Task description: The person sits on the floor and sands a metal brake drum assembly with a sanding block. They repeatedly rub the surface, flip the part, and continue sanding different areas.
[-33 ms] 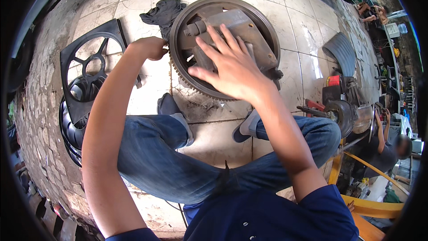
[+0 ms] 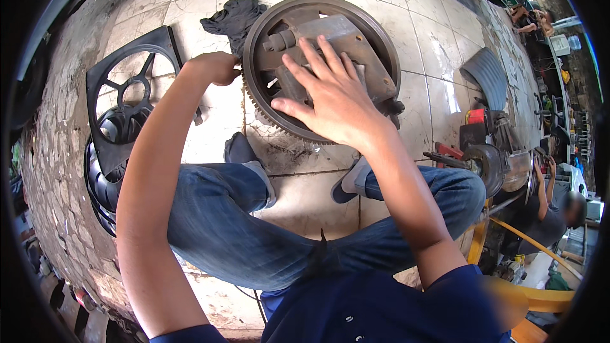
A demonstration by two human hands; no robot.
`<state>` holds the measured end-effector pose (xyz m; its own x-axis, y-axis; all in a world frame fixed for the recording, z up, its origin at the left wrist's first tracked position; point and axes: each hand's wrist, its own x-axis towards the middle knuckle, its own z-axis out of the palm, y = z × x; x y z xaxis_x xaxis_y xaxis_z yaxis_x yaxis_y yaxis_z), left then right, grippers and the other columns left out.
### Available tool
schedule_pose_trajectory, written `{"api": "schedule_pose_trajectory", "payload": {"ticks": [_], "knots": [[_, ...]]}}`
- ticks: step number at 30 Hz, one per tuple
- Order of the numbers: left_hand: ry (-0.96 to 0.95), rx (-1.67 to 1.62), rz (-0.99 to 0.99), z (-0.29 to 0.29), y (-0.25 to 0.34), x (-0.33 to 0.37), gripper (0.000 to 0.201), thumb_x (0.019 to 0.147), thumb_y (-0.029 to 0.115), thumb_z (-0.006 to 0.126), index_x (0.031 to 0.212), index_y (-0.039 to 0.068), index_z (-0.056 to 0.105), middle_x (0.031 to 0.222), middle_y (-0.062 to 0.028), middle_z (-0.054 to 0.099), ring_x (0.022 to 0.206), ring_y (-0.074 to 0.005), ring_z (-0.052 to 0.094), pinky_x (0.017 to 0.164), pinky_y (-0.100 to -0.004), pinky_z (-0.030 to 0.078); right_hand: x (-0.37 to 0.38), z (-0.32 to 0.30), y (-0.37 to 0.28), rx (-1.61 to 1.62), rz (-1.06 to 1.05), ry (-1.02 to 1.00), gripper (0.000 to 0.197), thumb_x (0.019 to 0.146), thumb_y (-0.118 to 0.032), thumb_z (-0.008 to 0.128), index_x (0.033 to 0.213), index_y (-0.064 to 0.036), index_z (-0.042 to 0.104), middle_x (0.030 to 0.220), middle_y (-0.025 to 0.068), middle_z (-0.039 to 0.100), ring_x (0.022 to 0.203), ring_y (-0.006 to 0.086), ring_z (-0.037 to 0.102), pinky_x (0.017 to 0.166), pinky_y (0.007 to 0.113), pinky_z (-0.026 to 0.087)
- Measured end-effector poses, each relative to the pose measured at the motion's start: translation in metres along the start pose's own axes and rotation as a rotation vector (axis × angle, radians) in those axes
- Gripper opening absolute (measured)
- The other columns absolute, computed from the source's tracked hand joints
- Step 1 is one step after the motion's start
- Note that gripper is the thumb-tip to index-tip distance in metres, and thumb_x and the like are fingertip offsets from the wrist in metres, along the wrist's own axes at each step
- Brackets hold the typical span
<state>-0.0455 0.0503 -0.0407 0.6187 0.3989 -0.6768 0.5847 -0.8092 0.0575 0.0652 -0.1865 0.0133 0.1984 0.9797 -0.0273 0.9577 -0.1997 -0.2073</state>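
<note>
Down on the tiled floor (image 2: 305, 209) lay one toothed wheel (image 2: 322, 0), one metal bracket (image 2: 337, 28) atop it, and over that, the right hand (image 2: 337, 105), fingers fanned wide, clasping nothing! Two hands in play: the left hand (image 2: 219, 67) curled at the wheel's left edge, its grip impossible to tell, beside one black cloth (image 2: 235, 18).

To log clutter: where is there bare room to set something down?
Bare tile shows between the toothed wheel and the curved grey sheet, and between the left foot and right foot. It's crowded around the left hand, with wheel, black cloth and fan frame, and beside the right knee, with machine parts.
</note>
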Motion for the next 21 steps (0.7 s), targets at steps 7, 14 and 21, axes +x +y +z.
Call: {"api": "schedule_pose_trajectory", "payload": {"ticks": [7,14,21], "knots": [[0.033,0.007,0.068,-0.003,-0.003,0.012,0.041,0.102,0.030,0.050,0.142,0.025,0.055,0.126,-0.0125,0.067,0.117,-0.0318,0.063,0.099,-0.0415,0.051,0.039,-0.011,0.017,0.159,0.088,-0.007,0.093,0.092,-0.079,0.033,0.156,-0.0117,0.033,0.166,0.0168,0.016,0.154,0.0367,0.006,0.124,0.053,0.011],[0.070,0.036,0.081,-0.007,-0.006,0.013,0.043,0.101,0.029,0.051,0.144,0.027,0.053,0.126,-0.0113,0.067,0.117,-0.0312,0.063,0.100,-0.0424,0.050,0.030,-0.008,0.012,0.116,0.055,-0.002,0.090,0.094,-0.078,0.030,0.156,-0.0131,0.035,0.166,0.0169,0.015,0.154,0.0361,0.005,0.124,0.055,0.009],[0.054,-0.041,0.085,-0.003,-0.012,0.013,0.043,0.101,0.030,0.051,0.144,0.024,0.053,0.128,-0.0123,0.066,0.116,-0.0330,0.062,0.100,-0.0434,0.050,0.000,-0.002,0.001,-0.003,-0.007,0.007,0.091,0.093,-0.078,0.034,0.155,-0.0110,0.037,0.166,0.0176,0.017,0.154,0.0375,0.007,0.123,0.055,0.011]]}}
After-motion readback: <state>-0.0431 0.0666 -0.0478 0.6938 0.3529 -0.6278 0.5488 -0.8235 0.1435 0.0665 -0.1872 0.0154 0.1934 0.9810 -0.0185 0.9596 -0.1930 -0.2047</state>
